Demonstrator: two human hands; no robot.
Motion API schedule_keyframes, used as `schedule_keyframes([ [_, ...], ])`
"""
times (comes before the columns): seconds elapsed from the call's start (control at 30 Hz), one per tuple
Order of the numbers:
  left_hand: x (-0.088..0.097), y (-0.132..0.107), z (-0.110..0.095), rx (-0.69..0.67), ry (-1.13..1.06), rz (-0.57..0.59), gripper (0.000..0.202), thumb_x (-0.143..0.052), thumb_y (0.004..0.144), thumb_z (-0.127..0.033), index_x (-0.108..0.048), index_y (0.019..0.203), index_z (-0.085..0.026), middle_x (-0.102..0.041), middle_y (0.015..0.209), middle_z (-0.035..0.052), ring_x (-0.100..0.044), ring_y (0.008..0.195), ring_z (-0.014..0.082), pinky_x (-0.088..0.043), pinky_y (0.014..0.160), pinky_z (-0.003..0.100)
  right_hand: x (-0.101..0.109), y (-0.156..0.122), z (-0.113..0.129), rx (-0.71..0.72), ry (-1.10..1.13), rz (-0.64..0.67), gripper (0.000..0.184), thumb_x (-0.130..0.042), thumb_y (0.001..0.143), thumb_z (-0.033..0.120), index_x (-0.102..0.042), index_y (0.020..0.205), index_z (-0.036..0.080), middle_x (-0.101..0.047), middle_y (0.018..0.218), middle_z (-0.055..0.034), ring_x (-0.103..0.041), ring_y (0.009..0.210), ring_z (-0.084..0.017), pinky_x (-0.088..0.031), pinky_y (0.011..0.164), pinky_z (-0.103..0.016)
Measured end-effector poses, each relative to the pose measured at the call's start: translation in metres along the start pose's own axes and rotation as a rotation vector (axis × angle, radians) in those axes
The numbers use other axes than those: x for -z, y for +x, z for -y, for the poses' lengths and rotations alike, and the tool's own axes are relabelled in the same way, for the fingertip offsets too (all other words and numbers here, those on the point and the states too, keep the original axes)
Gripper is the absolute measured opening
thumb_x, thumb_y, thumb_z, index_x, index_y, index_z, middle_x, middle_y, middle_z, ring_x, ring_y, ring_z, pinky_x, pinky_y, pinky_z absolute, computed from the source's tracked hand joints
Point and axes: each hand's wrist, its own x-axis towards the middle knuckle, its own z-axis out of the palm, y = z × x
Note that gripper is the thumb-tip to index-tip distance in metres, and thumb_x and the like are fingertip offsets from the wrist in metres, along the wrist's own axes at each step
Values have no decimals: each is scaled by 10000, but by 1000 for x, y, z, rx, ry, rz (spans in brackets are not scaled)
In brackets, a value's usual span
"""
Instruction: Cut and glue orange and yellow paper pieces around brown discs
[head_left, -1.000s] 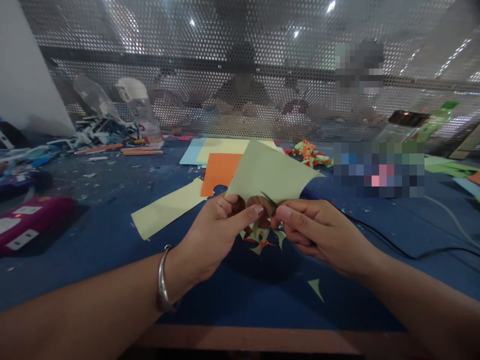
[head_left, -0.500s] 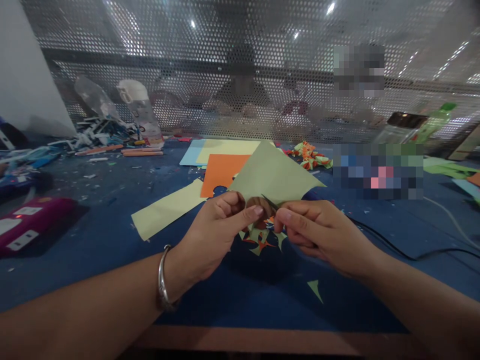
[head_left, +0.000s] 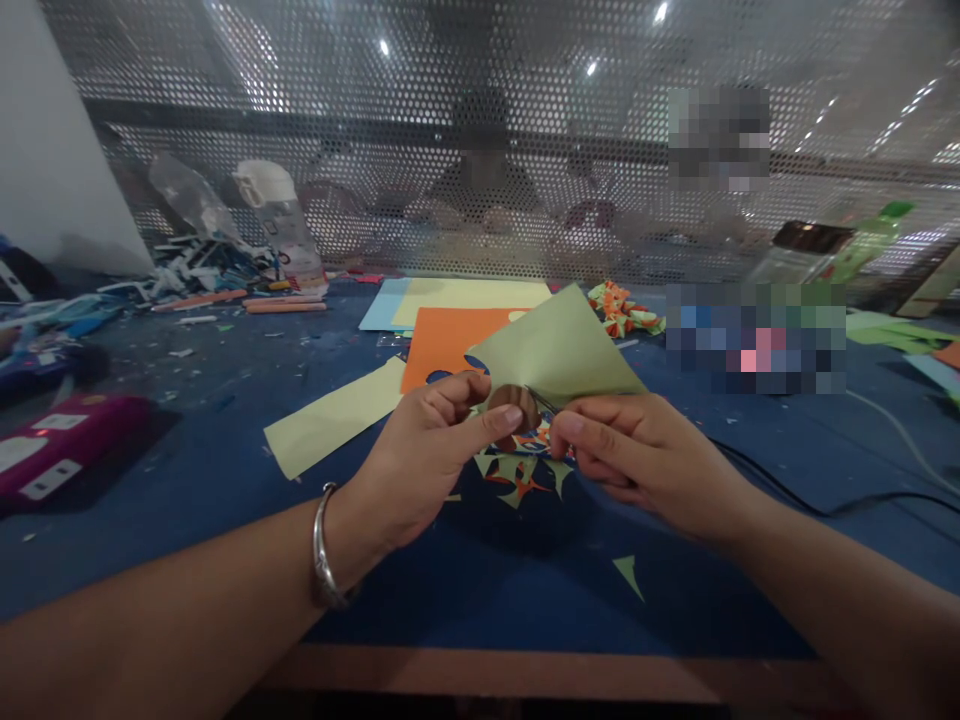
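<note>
My left hand (head_left: 427, 460) pinches a small brown round disc (head_left: 512, 400) against the lower corner of a light green paper sheet (head_left: 562, 350), held up over the blue table. My right hand (head_left: 645, 460) is closed just right of the disc, fingers curled around a thin dark blade (head_left: 538, 396) that meets the paper's edge. What the rest of that tool is stays hidden in the hand. Under both hands lie several small green and orange cut scraps (head_left: 525, 475). A silver bangle (head_left: 324, 545) is on my left wrist.
An orange sheet (head_left: 442, 345), a pale yellow strip (head_left: 330, 420) and more sheets lie behind the hands. A magenta device (head_left: 60, 445) sits left, a bottle (head_left: 281, 215) back left, a black cable (head_left: 787, 490) right. A perforated metal screen (head_left: 480, 120) closes the back, with a person behind it.
The green sheet has turned a little clockwise, its top corner shifting right. Both hands rose slightly and kept their hold on the disc and the blade.
</note>
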Motion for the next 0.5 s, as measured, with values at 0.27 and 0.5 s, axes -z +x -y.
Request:
schedule_keyframes([
  [0.27, 1, 0, 1, 24, -18, 5, 215, -822, 778, -206, -635, 874, -158, -719, 810, -17, -626, 752, 78, -465, 736, 212, 0, -1, 2, -9, -15, -4, 406, -658, 885, 523, -600, 755, 142, -296, 494, 112, -224, 407, -17, -173, 347, -141],
  [0.5, 1, 1, 1, 36, -3, -32, 236, -837, 762, -227, -643, 883, -174, -740, 827, -11, -641, 772, 94, -470, 739, 226, -1, -1, 2, -14, -21, -12, 404, -663, 881, 522, -607, 763, 140, -289, 493, 114, -216, 414, -20, -181, 356, -146],
])
